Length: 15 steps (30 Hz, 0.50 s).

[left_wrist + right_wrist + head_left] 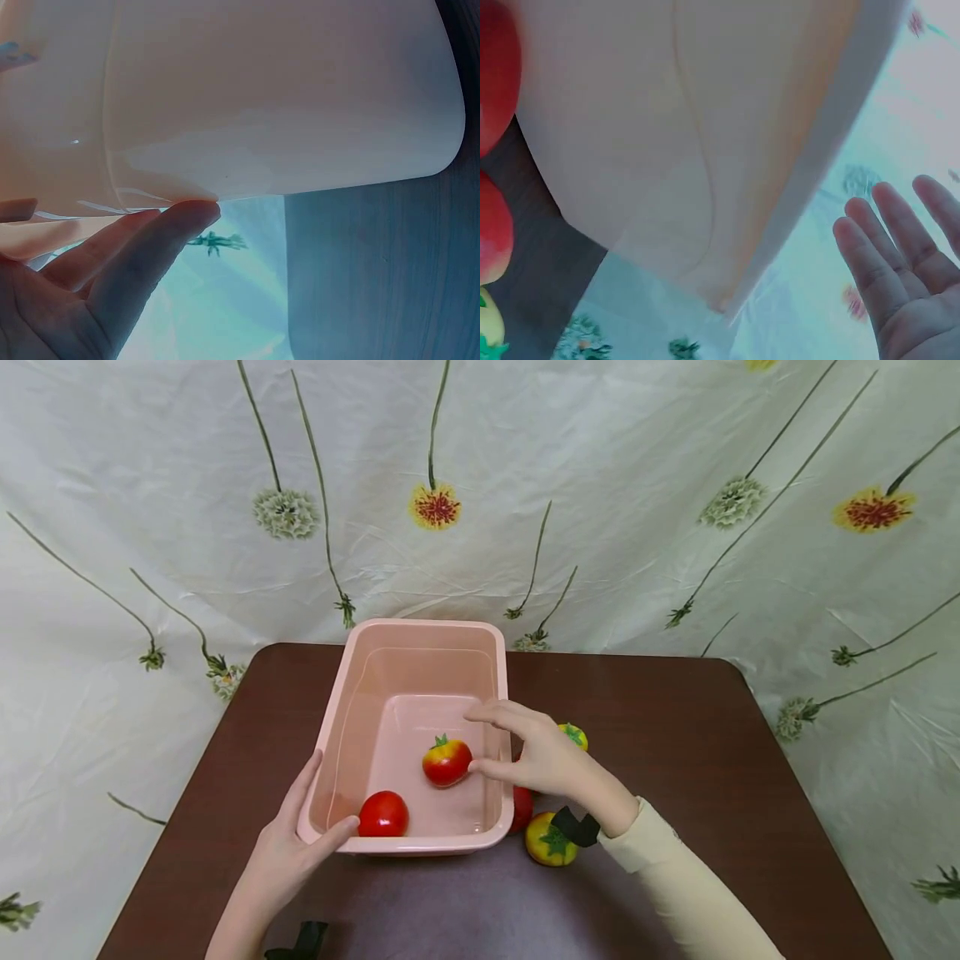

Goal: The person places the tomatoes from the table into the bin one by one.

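Observation:
In the head view my left hand [281, 852] rests at the pink bin's [420, 843] near left corner, thumb over the rim. Its straight fingers touch the bin's outer wall [300, 90] in the left wrist view. My right hand [555, 760] hovers over the bin's right rim, fingers spread and holding nothing; the right wrist view shows the same hand [907, 270] beyond the bin wall [615, 120]. Inside the bin lie a red-yellow tomato [446, 765], close to the right thumb in the head view, and a red tomato [384, 815] in the near left corner.
Right of the bin on the dark brown table [675, 760] are a yellow-green tomato [551, 841], a red one [521, 810] partly hidden by the bin, and another yellow-green one [574, 735] behind my right hand. A floral cloth [615, 485] hangs behind the table.

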Each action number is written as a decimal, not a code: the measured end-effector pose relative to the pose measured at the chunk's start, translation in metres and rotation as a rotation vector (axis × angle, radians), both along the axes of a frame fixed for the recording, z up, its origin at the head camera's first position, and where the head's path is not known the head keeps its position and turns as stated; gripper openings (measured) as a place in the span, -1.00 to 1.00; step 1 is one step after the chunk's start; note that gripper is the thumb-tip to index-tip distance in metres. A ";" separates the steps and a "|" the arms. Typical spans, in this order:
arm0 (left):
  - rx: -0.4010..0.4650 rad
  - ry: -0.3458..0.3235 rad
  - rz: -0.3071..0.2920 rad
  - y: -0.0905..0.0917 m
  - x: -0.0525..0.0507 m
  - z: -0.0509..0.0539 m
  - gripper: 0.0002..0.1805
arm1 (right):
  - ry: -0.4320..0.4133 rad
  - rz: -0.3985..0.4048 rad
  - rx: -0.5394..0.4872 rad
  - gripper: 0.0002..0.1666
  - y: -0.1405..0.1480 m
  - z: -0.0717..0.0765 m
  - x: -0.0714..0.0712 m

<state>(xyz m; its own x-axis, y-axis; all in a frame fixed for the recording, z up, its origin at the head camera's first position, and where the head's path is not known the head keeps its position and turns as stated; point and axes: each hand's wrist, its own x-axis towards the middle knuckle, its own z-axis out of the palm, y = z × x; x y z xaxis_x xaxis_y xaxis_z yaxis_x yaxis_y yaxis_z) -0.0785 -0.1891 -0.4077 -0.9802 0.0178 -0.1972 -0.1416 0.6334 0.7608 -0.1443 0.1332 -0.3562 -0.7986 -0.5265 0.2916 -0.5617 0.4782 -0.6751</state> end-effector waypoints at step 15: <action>0.011 -0.044 0.010 -0.001 -0.001 -0.001 0.06 | -0.326 -0.239 -0.282 -0.46 0.057 -0.014 -0.008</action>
<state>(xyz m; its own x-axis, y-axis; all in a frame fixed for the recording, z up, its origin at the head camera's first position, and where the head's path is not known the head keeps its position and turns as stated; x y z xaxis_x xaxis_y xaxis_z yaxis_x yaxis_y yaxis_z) -0.0798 -0.1897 -0.4091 -0.9706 0.0106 -0.2404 -0.1815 0.6232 0.7607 -0.1520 0.1899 -0.3706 -0.9608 -0.2540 0.1107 -0.1961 0.3414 -0.9192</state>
